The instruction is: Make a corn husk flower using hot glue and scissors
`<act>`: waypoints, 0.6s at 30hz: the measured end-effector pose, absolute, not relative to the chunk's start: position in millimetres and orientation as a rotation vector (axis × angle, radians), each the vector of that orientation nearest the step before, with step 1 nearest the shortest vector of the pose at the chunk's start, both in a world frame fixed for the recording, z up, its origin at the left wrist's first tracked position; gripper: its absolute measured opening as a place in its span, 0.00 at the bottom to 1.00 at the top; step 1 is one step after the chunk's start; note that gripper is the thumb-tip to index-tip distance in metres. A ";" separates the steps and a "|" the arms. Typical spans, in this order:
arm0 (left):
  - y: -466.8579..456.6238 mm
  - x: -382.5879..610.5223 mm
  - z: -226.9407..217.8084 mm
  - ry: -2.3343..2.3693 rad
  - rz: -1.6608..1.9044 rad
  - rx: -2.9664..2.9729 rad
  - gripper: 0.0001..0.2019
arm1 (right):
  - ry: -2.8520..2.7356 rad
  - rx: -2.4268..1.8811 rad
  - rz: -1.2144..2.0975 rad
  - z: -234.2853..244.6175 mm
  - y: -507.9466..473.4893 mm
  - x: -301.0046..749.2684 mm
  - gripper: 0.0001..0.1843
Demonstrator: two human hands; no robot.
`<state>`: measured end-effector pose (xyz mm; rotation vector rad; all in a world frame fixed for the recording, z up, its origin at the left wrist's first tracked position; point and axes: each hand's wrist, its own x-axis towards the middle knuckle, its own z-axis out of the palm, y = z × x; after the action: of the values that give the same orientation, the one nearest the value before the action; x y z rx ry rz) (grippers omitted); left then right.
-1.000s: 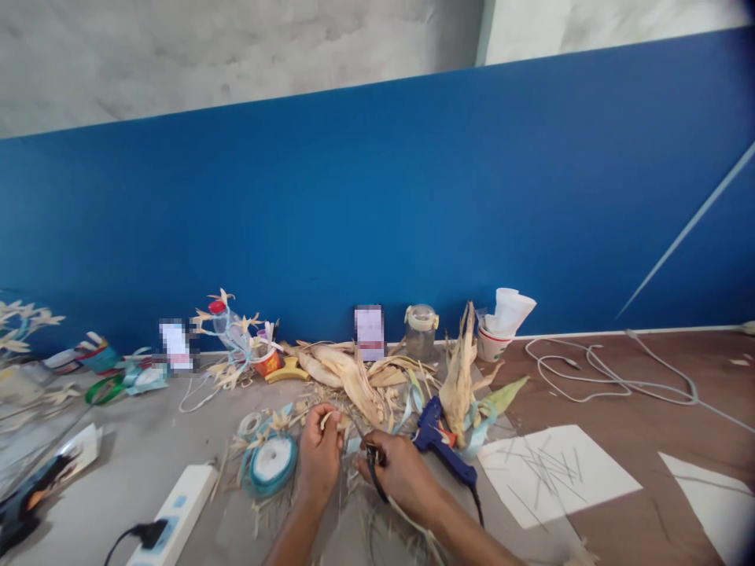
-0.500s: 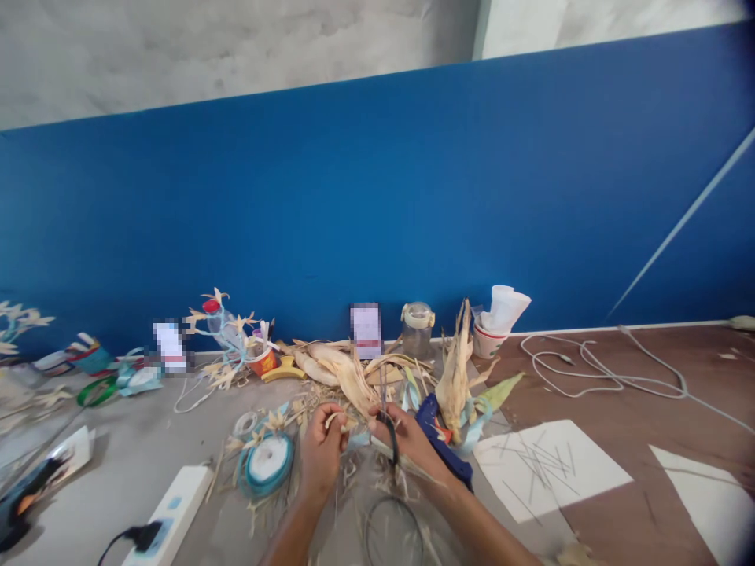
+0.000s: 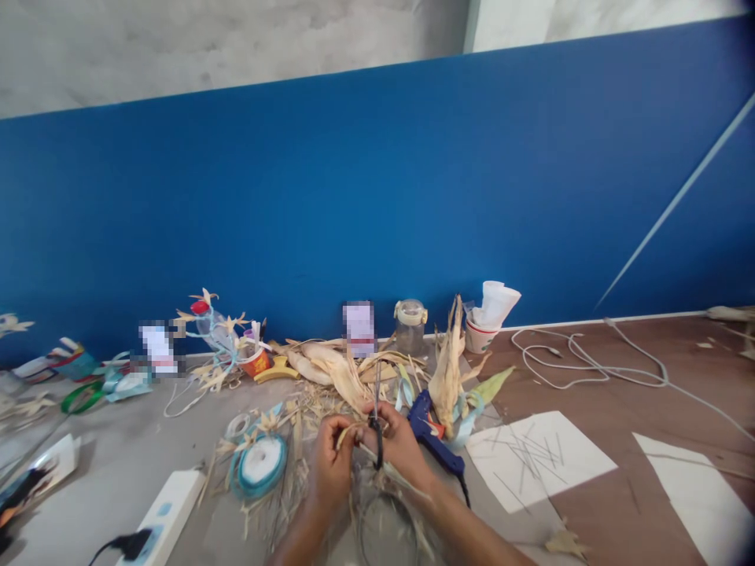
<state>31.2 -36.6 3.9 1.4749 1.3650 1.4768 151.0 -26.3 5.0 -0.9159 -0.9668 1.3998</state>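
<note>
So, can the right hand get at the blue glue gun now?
Probably yes: the blue plastic glue gun lies right beside the right hand, nothing between; but its fingers hold black-handled scissors.

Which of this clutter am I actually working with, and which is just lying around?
In use: scissors in right hand; corn husk strip in left hand.
Lying about: blue glue gun, ribbon spool, power strip, glass jar, paper cup, white cable.

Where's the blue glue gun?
In the head view, the blue glue gun lies on the table just right of the right hand, between it and the white paper sheet.
</note>
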 end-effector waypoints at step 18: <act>-22.2 24.6 12.5 1.052 1.032 1.174 0.11 | -1.428 -1.128 1.050 13.9 -31.1 164.1 0.18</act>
<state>24.6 -22.2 12.5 1.1738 1.0517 1.0321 164.1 -31.1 13.9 -1.1280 -1.4277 1.0504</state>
